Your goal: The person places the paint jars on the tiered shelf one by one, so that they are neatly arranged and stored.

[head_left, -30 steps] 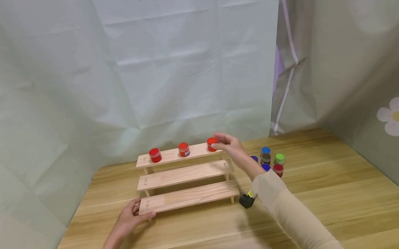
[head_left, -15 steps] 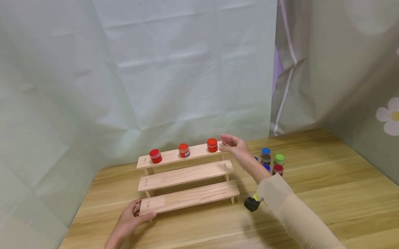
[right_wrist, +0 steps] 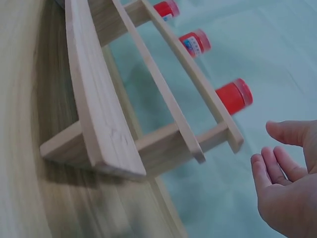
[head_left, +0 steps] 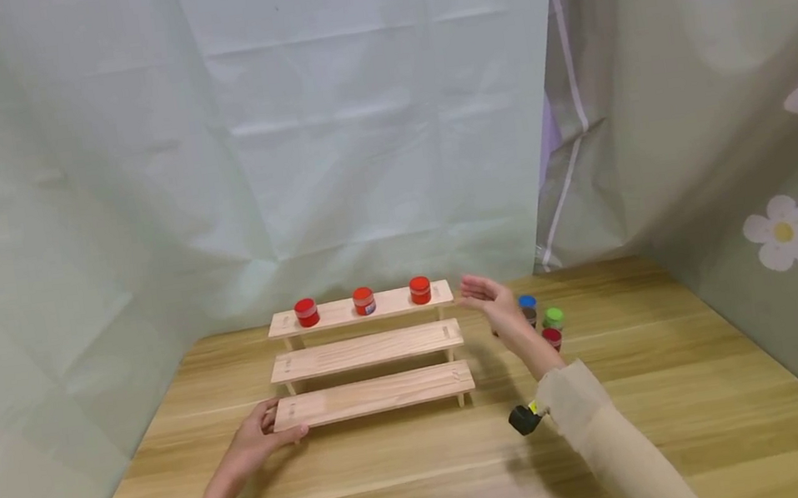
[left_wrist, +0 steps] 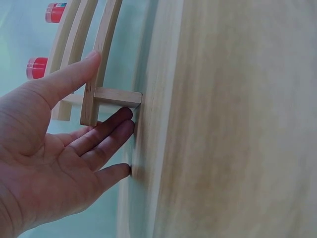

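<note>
Head view: a wooden stand (head_left: 367,352) with three steps sits on the table (head_left: 413,474). On its top step three red jars stand upright in a row, well apart: a left jar (head_left: 306,312), a middle jar (head_left: 364,301) and a right jar (head_left: 420,290).

The left hand (head_left: 254,446) has the left end of the lowest step, with the thumb on the front edge and the other fingers bent loosely around the end. I can't tell how hard it squeezes. The right hand (head_left: 499,310) is in the air just beside the right end of the top step. Its thumb is apart from its bent fingers, and it holds nothing.

Just right of that hand, more jars stand on the table: a blue jar (head_left: 527,302), a green jar (head_left: 554,319), a dark red jar (head_left: 552,338) and a dark jar partly hidden.

The jars look small, hard and smooth, so they are likely light but could slip. A good hold is thumb and fingertips round the sides. The stand looks stiff and not very heavy, so a bump could slide it. The ends of its boards seem best to grab.
</note>
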Motion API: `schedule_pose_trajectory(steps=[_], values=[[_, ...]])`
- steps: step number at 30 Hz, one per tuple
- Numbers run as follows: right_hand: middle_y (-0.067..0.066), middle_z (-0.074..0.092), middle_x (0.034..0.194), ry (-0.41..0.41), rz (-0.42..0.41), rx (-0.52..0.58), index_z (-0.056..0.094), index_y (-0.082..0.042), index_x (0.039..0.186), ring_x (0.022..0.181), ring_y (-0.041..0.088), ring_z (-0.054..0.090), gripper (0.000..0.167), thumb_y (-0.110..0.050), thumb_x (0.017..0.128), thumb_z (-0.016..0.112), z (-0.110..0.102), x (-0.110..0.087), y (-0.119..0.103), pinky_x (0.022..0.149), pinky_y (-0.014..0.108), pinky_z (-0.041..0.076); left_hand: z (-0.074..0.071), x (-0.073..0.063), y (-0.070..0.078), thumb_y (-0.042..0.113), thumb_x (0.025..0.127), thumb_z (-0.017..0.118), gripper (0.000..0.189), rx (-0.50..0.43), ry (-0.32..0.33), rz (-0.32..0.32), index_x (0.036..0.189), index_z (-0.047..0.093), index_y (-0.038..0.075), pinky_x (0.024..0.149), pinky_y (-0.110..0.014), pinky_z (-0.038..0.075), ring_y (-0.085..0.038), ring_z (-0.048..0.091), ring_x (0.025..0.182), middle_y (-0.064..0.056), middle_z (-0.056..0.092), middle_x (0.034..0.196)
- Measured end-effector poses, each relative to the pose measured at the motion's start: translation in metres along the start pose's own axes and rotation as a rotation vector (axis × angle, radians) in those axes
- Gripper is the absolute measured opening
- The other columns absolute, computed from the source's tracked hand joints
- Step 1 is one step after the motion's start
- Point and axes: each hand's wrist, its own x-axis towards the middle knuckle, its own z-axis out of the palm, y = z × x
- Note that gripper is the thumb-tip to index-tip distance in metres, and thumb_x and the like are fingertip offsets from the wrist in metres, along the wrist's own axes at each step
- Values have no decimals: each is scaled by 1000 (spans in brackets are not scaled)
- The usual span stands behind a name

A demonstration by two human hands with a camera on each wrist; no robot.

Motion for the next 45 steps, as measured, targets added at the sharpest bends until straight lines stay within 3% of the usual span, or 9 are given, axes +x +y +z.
schedule_pose_trajectory(steps=[4,8,11,16,22,30,36,42,45], values=[[18,52,142,25,20,-24,48,-2,141,126,23,56,47,-7,95,60,-18,-8,5,112,34,41,1,1,1,37,89,69,95,2,-2,6,150,13,-11,107,-56,40,-49,39,136,-39,30,149],[16,56,139,58,25,-34,48,-1,140,108,4,61,48,-7,94,61,-35,-14,14,104,23,46,2,1,1,36,89,69,96,1,-10,2,150,13,-12,108,-56,39,-49,39,136,-40,31,149],[5,62,130,72,36,-16,48,-1,140,97,-7,60,49,-5,93,61,-47,-17,19,96,13,47,1,0,1,36,90,69,95,-1,-13,1,150,12,-11,108,-56,39,-49,39,136,-40,30,149],[-19,65,103,104,27,27,47,1,139,92,-10,61,50,-5,92,63,-64,-21,24,88,8,47,-2,-1,3,36,90,69,95,1,-9,8,150,13,-12,109,-56,39,-50,38,137,-39,28,150],[-27,64,99,112,42,-12,44,2,142,92,-14,59,53,-8,93,63,-83,-27,31,85,7,46,-1,1,3,35,90,69,95,6,-11,10,149,13,-12,107,-55,41,-49,40,135,-39,31,149],[-14,66,113,147,50,-58,41,5,142,91,-14,58,52,-7,95,61,-104,-38,40,86,3,44,-2,1,0,36,90,69,95,12,-18,11,149,13,-13,106,-54,42,-48,40,135,-40,32,148],[-13,65,116,174,70,-109,41,2,143,91,-16,56,53,-11,96,60,-117,-41,46,85,1,43,-5,5,0,35,90,69,93,12,-31,13,149,14,-12,109,-55,38,-49,37,137,-40,31,148],[19,53,142,198,89,-137,39,5,144,89,-17,56,52,-6,96,58,-124,-42,58,82,2,44,-4,4,-2,36,89,70,95,5,-27,14,149,15,-12,107,-53,41,-48,40,136,-41,33,147],[24,45,148,184,110,-161,38,3,144,88,-17,53,53,-7,96,57,-126,-41,63,81,1,43,-4,4,-3,37,89,70,96,6,-28,13,149,14,-12,105,-53,43,-48,41,135,-41,34,146]])
